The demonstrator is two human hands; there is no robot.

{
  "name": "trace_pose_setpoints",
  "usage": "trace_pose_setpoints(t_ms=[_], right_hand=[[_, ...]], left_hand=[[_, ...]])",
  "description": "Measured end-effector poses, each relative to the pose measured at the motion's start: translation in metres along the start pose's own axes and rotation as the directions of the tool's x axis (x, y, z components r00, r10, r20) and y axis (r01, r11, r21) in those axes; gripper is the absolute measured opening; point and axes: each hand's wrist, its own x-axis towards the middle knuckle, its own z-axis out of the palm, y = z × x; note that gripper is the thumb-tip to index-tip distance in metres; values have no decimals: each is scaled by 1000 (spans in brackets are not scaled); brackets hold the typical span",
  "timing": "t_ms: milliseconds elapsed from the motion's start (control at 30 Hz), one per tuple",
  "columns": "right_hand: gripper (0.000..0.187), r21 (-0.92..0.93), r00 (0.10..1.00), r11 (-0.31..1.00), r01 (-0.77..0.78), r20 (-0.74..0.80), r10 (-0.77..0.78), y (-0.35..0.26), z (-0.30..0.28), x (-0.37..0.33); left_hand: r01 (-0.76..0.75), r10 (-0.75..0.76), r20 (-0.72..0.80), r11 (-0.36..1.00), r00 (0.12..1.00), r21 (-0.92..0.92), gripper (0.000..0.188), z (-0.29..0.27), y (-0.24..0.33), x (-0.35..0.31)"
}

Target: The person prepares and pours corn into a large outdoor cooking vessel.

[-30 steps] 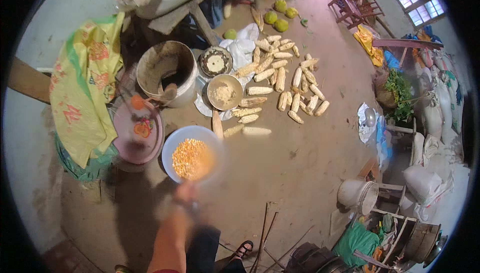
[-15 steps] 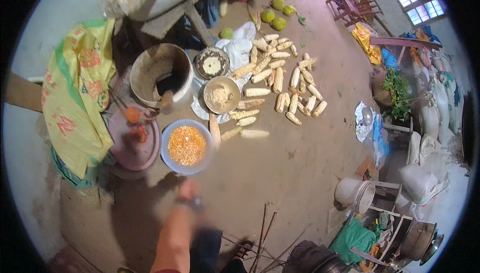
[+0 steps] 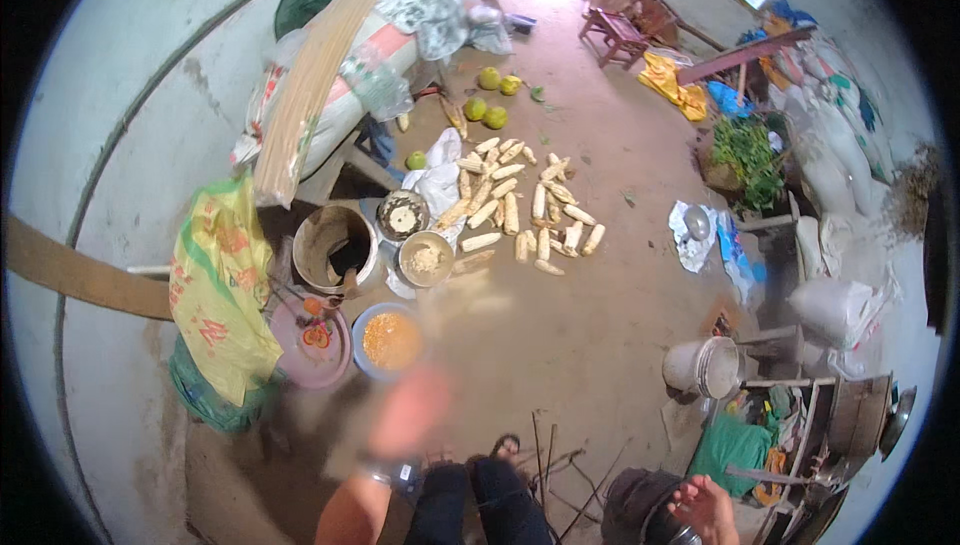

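My left hand [image 3: 410,410] is smeared by motion, so its fingers cannot be made out. It is low in front of me, just on the near side of a light blue basin [image 3: 357,357] of loose corn kernels [image 3: 391,340]. A dark band sits on that wrist. My right hand [image 3: 704,507] is at the lower right, fingers loosely bent and apart, with nothing seen in it. Beside it stands a dark, rounded vessel [image 3: 636,507]. Past the basin, cobs of corn [image 3: 510,210] lie on the floor near a bowl of pale meal [image 3: 426,259].
To the left are a pink lid [image 3: 290,350], a deep bucket [image 3: 310,235] and a yellow sack [image 3: 215,295]. Thin sticks [image 3: 545,455] lie by my feet. A white bucket [image 3: 685,367] rests at the right. Green round fruits [image 3: 475,107] lie farther off.
The view has tilted up and shows more of the room. My left hand has come nearer the basin's right side, and my right hand has come into view at the lower right.
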Motion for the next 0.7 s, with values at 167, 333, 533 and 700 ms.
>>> trace_pose_setpoints(t_ms=[167, 333, 533, 700], right_hand=[[18, 144, 988, 982, 119, 81, -132, -36, -26, 6], [21, 139, 960, 954, 264, 53, -273, -113, -36, 9], [31, -59, 775, 787, 614, 230, -588, -244, 8, -19], [23, -138, 367, 372, 918, 648, -667, -352, 106, -95]], left_hand=[[121, -174, -33, 795, 984, -594, 32, 47, 18, 4], [-120, 115, -32, 952, 993, -283, 36, 149, 73, 12], [-350, 348, -43, 935, 937, -56, 35, 298, 165, 9], [-494, 494, 12, 869, 869, 35, 36, 342, 216, 29]])
